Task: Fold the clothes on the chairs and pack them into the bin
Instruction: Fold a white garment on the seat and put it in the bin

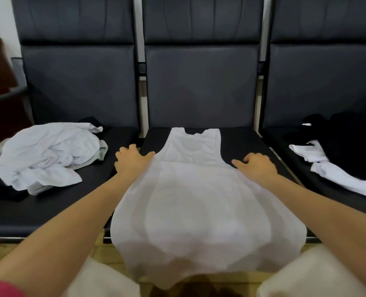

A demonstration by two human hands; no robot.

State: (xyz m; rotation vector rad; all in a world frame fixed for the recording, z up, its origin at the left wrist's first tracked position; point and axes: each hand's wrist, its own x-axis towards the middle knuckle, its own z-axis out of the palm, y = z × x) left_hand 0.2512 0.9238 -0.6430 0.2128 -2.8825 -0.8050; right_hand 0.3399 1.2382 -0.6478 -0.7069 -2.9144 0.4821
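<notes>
A white sleeveless top (199,202) lies spread flat on the middle chair seat (250,144), neck toward the backrest, its hem hanging over the front edge. My left hand (133,161) rests at the top's left side just below the armhole, fingers spread on the seat and thumb touching the cloth edge. At the right side below the other armhole, my right hand (257,166) has its fingers curled at the cloth edge. No bin is in view.
A crumpled heap of white and grey clothes (47,155) lies on the left seat. The right seat holds a black garment (349,142) over a white one (327,170). Dark padded backrests (201,86) stand behind. My light trousers show at the bottom.
</notes>
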